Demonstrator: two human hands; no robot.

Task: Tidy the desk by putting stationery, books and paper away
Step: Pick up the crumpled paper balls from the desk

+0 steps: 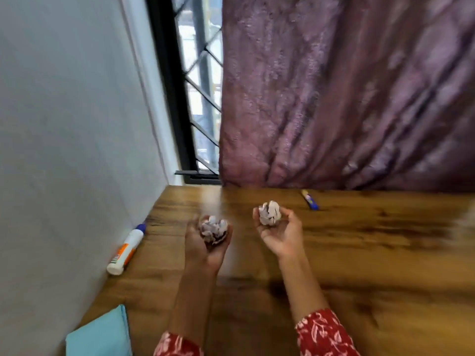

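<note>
1. You hold two crumpled paper balls above the wooden desk (359,253).
2. Your left hand (209,244) cups one paper ball (213,229); your right hand (279,233) grips the other paper ball (270,212).
3. One glue stick (126,249) lies along the wall at left.
4. One pen (310,199) lies near the curtain (347,93).
5. One blue cloth (100,335) sits at the desk's near left corner.

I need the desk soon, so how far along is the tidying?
Partly done, going by the desk. In hand: the left hand holds one crumpled white paper ball and the right hand another crumpled paper ball, both above the wooden desk. Left: the white glue stick with a blue cap by the wall, the small blue-and-yellow tube near the curtain, and the light-blue flat item.
</note>
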